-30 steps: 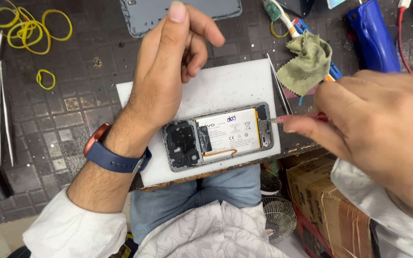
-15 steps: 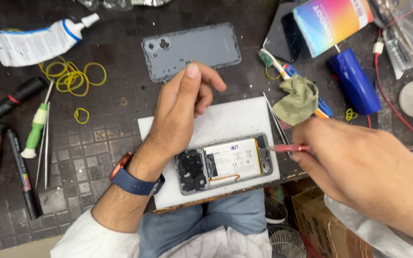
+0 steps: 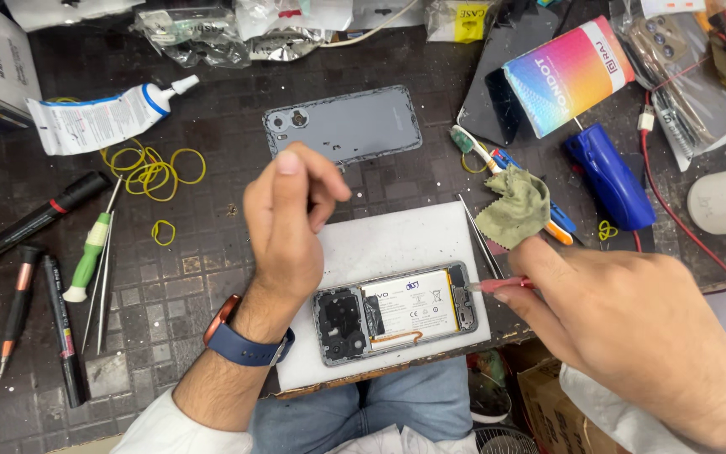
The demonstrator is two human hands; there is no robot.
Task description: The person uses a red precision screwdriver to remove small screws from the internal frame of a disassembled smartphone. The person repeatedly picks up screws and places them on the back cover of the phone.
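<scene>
The opened phone (image 3: 397, 313) lies on the white pad (image 3: 397, 244) at the desk's near edge, long axis running left to right, its right end nearest the right hand (image 3: 632, 336). That hand is closed around a thin red-handled tool (image 3: 502, 286), tip touching the phone's right end. The left hand (image 3: 283, 223) hovers just above and left of the phone, fingers loosely curled, holding nothing.

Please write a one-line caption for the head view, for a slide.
Right hand brings a red-handled tool to an opened grey phone on a white pad; left hand hovers above.
</scene>
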